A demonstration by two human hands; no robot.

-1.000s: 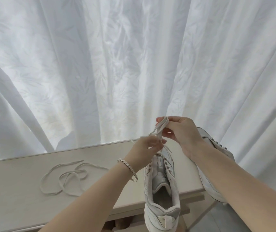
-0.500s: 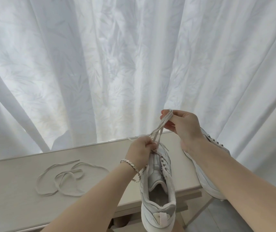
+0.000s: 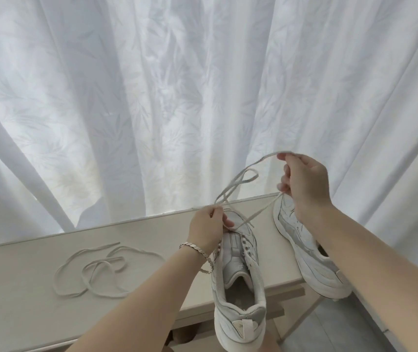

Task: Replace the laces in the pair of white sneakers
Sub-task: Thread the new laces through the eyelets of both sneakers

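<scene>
One lace [image 3: 258,210] spans left hand [image 3: 204,231] and right hand [image 3: 304,181] — fingers [image 3: 286,171] clamped on it.

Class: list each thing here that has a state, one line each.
left hand, pinching the held lace over the near sneaker.
right hand, raised, pinching the same lace.
held lace, looped in air between the hands.
near sneaker, upright, upper eyelets empty.
far sneaker, tilted sideways at the table edge.
spare lace, coiled loose on the table.
curtain, drawn shut.
</scene>
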